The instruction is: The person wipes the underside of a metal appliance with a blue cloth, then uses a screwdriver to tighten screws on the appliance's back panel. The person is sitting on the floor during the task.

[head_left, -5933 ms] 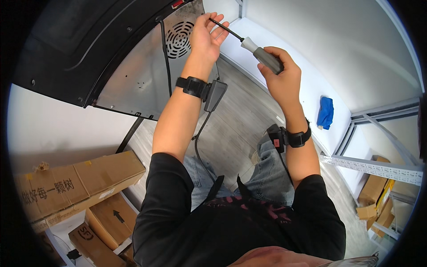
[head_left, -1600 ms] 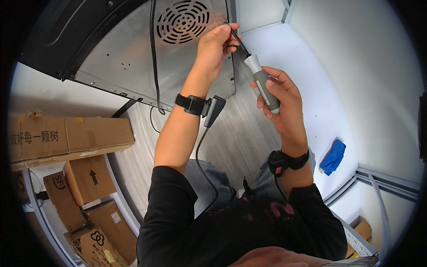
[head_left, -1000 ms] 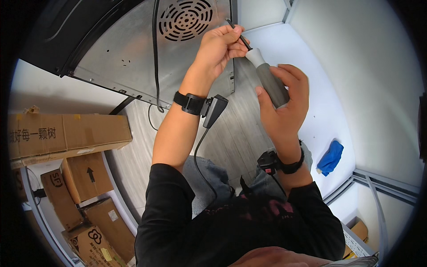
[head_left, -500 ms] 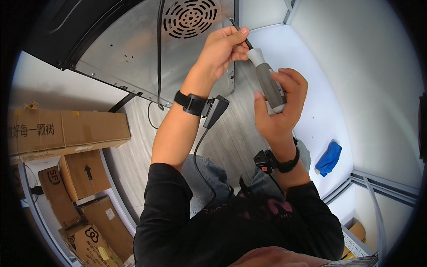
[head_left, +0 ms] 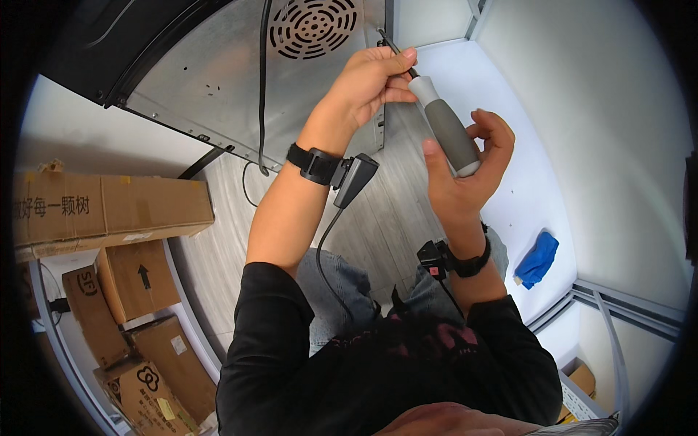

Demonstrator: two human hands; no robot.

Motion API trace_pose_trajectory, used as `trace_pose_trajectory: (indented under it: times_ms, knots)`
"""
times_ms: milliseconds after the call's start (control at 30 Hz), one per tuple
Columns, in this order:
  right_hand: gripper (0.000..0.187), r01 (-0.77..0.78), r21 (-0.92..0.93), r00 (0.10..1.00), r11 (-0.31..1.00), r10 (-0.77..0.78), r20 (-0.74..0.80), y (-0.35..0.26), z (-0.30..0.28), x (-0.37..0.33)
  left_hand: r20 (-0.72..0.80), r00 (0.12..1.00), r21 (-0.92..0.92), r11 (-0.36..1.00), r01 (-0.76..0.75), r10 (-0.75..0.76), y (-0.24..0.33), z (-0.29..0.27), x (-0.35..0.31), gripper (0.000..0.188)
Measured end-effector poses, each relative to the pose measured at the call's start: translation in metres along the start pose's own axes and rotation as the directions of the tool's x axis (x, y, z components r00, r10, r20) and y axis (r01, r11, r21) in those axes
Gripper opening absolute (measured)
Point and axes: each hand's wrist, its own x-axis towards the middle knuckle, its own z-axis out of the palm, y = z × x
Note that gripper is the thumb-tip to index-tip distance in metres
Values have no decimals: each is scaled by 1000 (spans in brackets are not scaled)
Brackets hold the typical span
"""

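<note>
A screwdriver [head_left: 451,134] with a grey handle and dark shaft slants up to the back panel's right edge, where its tip meets the metal. My left hand [head_left: 363,83] pinches the shaft just above the handle, thumb and fingers closed. Loosely cupped about the handle's lower end is my right hand [head_left: 472,171]; the butt rests at the palm, with thumb and bent fingers on either side. The metal panel [head_left: 211,65] belongs to a large black-framed appliance and has a round slotted vent [head_left: 314,27]. Any screw at the tip is too small to make out.
A black power cord [head_left: 263,94] hangs down the panel. Cardboard boxes [head_left: 145,207] are stacked at the left. On the white surface at the right lies a blue cloth-like item [head_left: 538,259]. A wired device [head_left: 355,180] is strapped to my left wrist.
My right hand has shifted slightly right and its fingers have loosened around the handle. The handle has swung a little right, while my left hand still pinches the shaft.
</note>
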Motion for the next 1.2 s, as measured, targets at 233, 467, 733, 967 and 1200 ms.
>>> trace_pose_trajectory:
  times_ms: [233, 467, 733, 967, 1200]
  knots:
    - [53, -228, 29, 973, 973, 228, 30, 4, -4, -2, 38, 999, -113, 993, -17, 22, -5, 8, 1, 29]
    - [49, 90, -86, 996, 992, -90, -5, 2, -6, 8, 231, 971, -35, 997, 67, -57, 0, 3, -6, 33]
    - [45, -156, -12, 987, 988, 156, 28, 9, -9, 1, 197, 980, -99, 994, 36, -16, -5, 8, -8, 33]
    - [41, -46, 9, 998, 999, 47, -31, -2, -7, 3, 198, 979, -110, 994, -19, 41, -3, 11, -13, 31]
    - [43, -230, 88, 973, 969, 227, 43, 9, -9, -2, 159, 987, -106, 994, 29, -12, -4, 14, -13, 30]
